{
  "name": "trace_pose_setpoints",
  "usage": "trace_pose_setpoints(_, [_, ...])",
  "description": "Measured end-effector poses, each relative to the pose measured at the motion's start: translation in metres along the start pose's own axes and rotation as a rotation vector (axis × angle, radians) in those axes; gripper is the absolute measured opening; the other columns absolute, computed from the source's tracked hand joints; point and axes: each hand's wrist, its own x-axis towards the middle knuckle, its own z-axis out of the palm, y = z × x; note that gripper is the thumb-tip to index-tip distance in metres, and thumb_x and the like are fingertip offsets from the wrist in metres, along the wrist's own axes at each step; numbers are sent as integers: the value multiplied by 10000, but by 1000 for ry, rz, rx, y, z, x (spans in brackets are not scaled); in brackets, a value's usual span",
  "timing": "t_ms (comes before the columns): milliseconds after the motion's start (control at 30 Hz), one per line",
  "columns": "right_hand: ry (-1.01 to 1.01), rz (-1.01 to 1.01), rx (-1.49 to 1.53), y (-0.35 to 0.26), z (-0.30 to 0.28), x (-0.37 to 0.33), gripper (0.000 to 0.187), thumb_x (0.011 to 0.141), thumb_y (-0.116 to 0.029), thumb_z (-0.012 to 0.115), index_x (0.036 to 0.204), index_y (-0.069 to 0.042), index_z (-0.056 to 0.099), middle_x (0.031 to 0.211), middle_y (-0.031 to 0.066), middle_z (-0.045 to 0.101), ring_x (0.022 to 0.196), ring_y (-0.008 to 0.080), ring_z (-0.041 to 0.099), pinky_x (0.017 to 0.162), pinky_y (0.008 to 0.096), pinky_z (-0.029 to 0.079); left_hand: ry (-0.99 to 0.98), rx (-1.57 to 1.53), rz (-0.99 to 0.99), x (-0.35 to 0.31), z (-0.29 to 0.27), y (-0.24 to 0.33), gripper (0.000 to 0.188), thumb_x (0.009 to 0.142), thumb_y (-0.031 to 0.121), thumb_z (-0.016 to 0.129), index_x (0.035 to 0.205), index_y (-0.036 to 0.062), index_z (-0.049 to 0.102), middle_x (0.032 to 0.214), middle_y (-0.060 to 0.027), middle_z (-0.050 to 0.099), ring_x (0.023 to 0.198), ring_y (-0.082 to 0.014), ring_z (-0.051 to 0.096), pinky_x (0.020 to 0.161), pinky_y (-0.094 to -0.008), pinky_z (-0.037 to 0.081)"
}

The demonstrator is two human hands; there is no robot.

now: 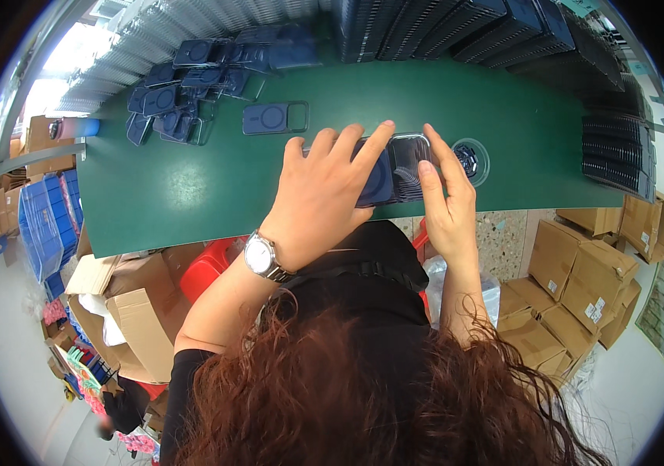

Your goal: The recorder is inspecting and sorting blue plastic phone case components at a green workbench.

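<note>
Near the front edge of the green table, both my hands are on a phone case (410,159) with a dark blue panel and a clear end section. My left hand (320,186) lies across its left part, fingers over the far edge and thumb at the near edge, hiding much of it. At the clear right end, my right hand (450,210) grips the case between thumb and fingers. A similar phone case (266,119) lies flat beyond my left hand. To the right of my right hand stands a round clear dish (488,165) holding small dark parts.
A loose pile of phone cases (162,101) lies at the far left of the green table (184,190). Dark stacked rows (425,27) line the back, and another dark stack (619,155) stands at right. Cardboard boxes (561,264) and a red stool (209,268) are below table height.
</note>
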Motion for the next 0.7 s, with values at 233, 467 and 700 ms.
trace_pose_setpoints(233, [-11, 51, 41, 12, 5, 2, 475, 1043, -263, 506, 1421, 24, 496, 1422, 195, 543, 1327, 272, 504, 1118, 362, 354, 67, -286, 4, -21, -1, -40, 1065, 672, 421, 864, 1534, 105, 325, 1518, -140, 393, 1382, -328, 401, 1090, -468, 360])
trace_pose_setpoints(467, [160, 280, 262, 57, -1, 11, 733, 1044, -604, 268, 1495, -45, 415, 1438, 165, 520, 1291, 257, 509, 1045, 424, 411, 273, -730, -494, -61, 61, -162, 599, 913, 212, 671, 1438, 15, 461, 1385, -215, 550, 1316, -359, 499, 1107, -414, 394])
trace_pose_setpoints(700, [255, 427, -260, 246, -44, 24, 410, 996, -275, 583, 1276, 22, 618, 1265, 177, 644, 1183, 279, 597, 973, 383, 481, 82, -138, -196, -24, 159, -242, 659, 855, 178, 718, 1438, 43, 444, 1478, -164, 461, 1364, -341, 436, 1115, -441, 395])
